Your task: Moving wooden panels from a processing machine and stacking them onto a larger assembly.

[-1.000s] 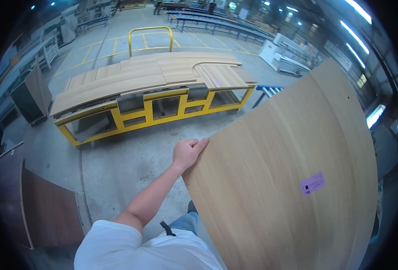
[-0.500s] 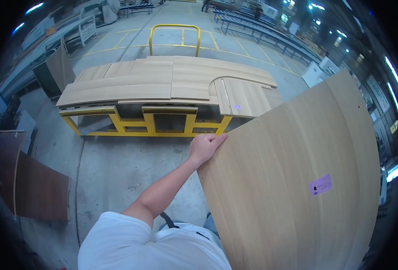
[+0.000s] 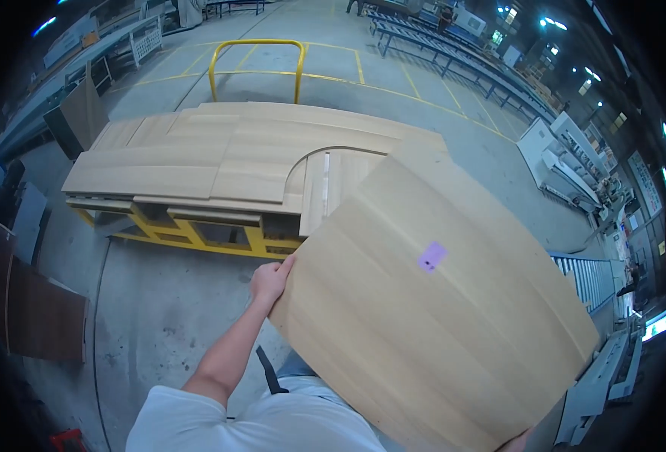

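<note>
I see the panel (image 3: pixel 431 316) carried flat-tilted in front of the body, its far corner over the near right corner of the rack (image 3: pixel 197 230). The left hand (image 3: pixel 270 280) is closed on its left edge; the right hand (image 3: pixel 515 443) (barely visible) I cannot tell. I judge the panel may slip or knock the stacked boards (image 3: pixel 220 154).

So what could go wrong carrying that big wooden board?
The left hand grips only one edge of the large pale wooden panel, so it might slip or tilt. The panel hides the floor ahead, so tripping seems possible. Its far corner could bump the stack of pale wooden boards on the yellow metal rack.
</note>
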`<action>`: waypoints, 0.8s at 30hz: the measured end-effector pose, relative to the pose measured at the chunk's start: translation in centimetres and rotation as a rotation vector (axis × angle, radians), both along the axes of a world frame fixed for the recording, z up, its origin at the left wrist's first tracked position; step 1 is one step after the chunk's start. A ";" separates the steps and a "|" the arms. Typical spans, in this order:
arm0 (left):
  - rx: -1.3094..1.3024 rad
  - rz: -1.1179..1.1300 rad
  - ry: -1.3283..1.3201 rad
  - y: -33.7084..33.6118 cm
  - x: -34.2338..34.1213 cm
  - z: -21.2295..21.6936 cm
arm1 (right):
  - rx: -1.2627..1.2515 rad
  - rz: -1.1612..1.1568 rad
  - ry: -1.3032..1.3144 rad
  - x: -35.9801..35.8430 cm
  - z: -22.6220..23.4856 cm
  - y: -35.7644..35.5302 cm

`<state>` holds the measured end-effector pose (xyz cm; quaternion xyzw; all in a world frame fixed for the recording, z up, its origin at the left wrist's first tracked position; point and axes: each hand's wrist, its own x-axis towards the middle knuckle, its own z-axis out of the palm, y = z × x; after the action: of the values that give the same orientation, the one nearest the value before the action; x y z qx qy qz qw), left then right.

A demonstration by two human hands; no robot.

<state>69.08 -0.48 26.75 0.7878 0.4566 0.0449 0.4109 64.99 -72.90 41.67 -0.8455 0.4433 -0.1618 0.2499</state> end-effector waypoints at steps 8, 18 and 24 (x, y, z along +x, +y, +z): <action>-0.090 0.223 0.250 1.5 10.8 -5.9 | 0.139 0.232 -0.089 32.4 -7.9 1.9; -0.091 0.537 0.260 0.0 16.6 -11.6 | -0.165 0.393 0.359 61.3 -14.1 14.0; 0.025 0.625 0.468 -3.4 22.4 -14.1 | -0.060 0.556 0.393 73.3 -22.9 13.8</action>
<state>91.46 -3.91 12.68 0.6047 0.7553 -0.0075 0.2527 138.26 -59.06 18.73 -0.9560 0.2305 0.0656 0.1693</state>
